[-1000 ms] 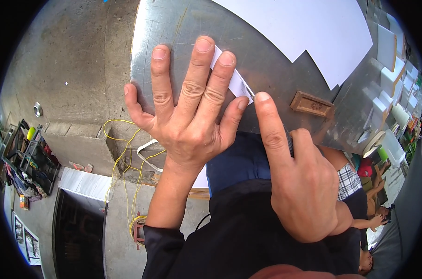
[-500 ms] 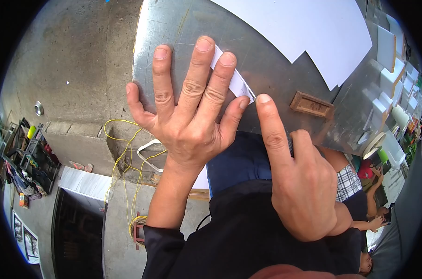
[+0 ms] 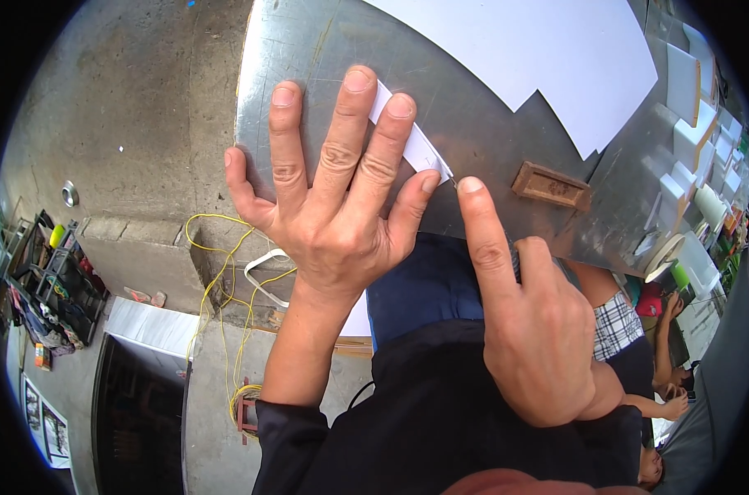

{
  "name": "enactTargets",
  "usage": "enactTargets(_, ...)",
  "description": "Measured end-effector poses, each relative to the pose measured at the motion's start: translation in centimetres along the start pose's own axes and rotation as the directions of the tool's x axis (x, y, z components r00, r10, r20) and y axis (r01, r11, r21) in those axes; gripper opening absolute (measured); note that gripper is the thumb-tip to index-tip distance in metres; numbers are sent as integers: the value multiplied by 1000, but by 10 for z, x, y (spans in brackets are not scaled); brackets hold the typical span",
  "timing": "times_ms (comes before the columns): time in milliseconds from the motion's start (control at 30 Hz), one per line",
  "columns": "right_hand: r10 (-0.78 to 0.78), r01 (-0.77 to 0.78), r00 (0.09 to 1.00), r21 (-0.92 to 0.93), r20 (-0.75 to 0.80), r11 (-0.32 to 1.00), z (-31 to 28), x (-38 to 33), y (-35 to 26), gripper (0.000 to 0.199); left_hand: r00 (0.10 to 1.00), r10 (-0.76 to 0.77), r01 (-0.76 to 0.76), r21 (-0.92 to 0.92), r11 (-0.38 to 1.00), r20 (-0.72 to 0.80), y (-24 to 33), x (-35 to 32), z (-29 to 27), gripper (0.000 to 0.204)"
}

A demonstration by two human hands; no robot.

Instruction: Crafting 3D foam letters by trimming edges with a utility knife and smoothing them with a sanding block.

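Observation:
My left hand (image 3: 333,198) lies palm down on the metal-topped table (image 3: 308,49), fingers spread. Under its index finger and thumb is a narrow folded strip of white paper (image 3: 425,152), pressed against the metal. Beside the strip's near right corner is my right hand (image 3: 531,330), its index finger stretched forward and the other fingers curled in. A thin dark tip (image 3: 455,184) shows just ahead of that index fingertip. It looks like the end of a slim tool, and my hand hides the rest.
Large white paper sheets (image 3: 515,49) lie at the far side of the table. A small brown wooden block (image 3: 551,186) with a recess sits to the right. White boxes (image 3: 692,136) stand farther right, with another person (image 3: 622,330) below them. A yellow cord (image 3: 234,330) trails over the floor at left.
My right index fingertip has shifted very slightly down and right, away from the strip's corner. The paper strip and large sheets appear slightly further left. My left hand stays almost still.

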State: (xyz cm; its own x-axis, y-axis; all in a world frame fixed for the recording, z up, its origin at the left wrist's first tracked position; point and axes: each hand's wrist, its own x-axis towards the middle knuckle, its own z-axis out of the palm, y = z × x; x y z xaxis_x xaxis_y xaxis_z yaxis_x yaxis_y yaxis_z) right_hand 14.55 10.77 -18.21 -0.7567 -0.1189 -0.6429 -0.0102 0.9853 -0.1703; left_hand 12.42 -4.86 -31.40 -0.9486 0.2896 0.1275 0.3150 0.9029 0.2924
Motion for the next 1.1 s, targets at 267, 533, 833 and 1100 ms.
enactTargets(267,-6,6,1000,7,30,1000,2,-8,5,78,1000,8,-8,5,1000,10,-1,-1,-1,52)
enactTargets(533,-18,18,1000,74,-9,997,9,-9,7,80,1000,10,-10,6,1000,15,-1,-2,-2,52)
enactTargets(833,-13,19,999,122,-46,992,13,-13,9,81,999,-16,9,-170,985,-37,-1,0,-11,67)
enactTargets(1100,-56,72,994,172,-98,982,-5,-9,11,70,991,-28,4,-183,983,-128,-6,-6,4,51)
